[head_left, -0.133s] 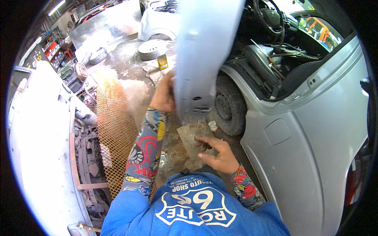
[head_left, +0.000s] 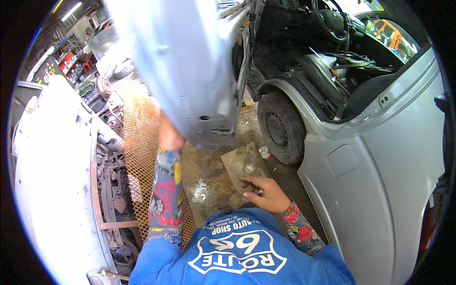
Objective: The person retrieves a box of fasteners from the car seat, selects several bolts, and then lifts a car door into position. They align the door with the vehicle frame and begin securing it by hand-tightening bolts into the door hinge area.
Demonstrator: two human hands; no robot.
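A silver van door (head_left: pixel 190 61) hangs swung out in front of me, blurred by motion, with small holes and slots near its lower end. My left hand (head_left: pixel 170 135) is up against the door's left side. The door hides its fingers, so their grip does not show. Low over the floor, in front of my blue shirt, my right hand (head_left: pixel 268 194) has its fingers curled toward the thumb. Something small and partly shiny seems to be in them, too small to name. Beneath that hand lies a flat, dusty sheet (head_left: pixel 237 166).
The silver van body (head_left: pixel 370 190) fills the right side, with a wheel (head_left: pixel 280 128) and a seat (head_left: pixel 313 71) inside the doorway. Rusty expanded metal mesh (head_left: pixel 142 142) stands left of my arm. Beyond it is a pale vehicle panel (head_left: pixel 52 180) with exposed metal parts.
The door has swung left and nearer, uncovering its inner edge and the dark doorway. My left hand has moved left with it. My right hand stays low, nearly in place.
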